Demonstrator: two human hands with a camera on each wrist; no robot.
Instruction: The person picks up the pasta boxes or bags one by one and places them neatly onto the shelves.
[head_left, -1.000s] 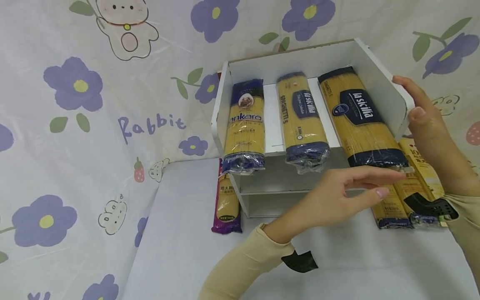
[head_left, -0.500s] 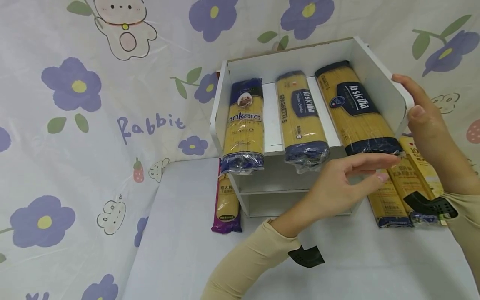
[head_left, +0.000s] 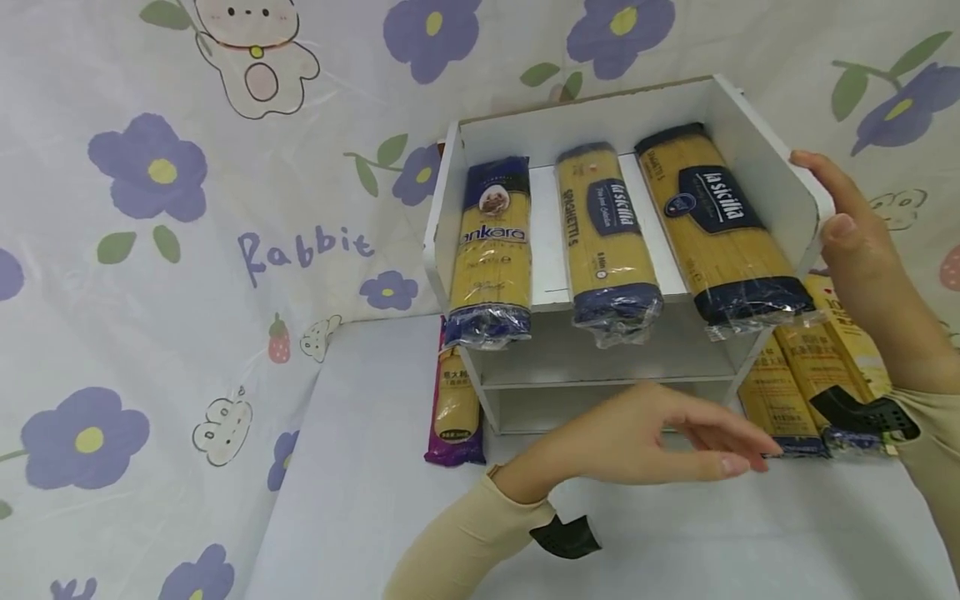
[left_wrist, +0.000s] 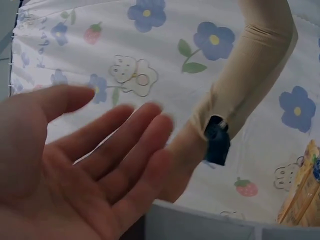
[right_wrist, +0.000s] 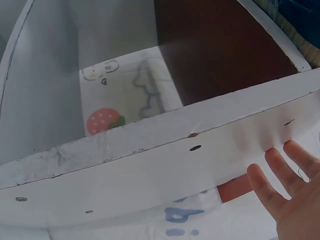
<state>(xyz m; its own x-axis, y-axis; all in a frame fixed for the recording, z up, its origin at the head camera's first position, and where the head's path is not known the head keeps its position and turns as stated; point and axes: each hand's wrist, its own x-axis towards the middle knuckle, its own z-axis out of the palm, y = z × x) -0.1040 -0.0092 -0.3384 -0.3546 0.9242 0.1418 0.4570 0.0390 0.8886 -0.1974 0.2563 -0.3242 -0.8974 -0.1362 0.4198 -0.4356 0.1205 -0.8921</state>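
Note:
My left hand (head_left: 645,433) hovers below the shelf's front, palm down and holding nothing; the left wrist view shows its fingers (left_wrist: 135,140) loosely spread. My right hand (head_left: 862,258) is at the right side of the white shelf unit (head_left: 585,112), thumb at the panel's front edge. In the right wrist view its straight fingers (right_wrist: 272,175) touch the panel's outer face. On the top shelf lie a blue-ended ankara spaghetti pack (head_left: 491,258), a slim la sicilia spaghetti pack (head_left: 607,242) and a wider la sicilia spaghetti pack (head_left: 720,225), their ends overhanging the front edge.
Bare lower compartments (head_left: 600,358) open beneath the top shelf. A purple pasta pack (head_left: 456,408) stands at the unit's left, and several yellow packs (head_left: 810,367) lean at its right. A white tabletop (head_left: 675,533) spreads in front; a flowered curtain (head_left: 300,183) hangs behind.
My left hand was at the lower end of the wide la sicilia pack, which slid slightly inward; the hand has since dropped away below it. My right hand keeps its place on the side panel.

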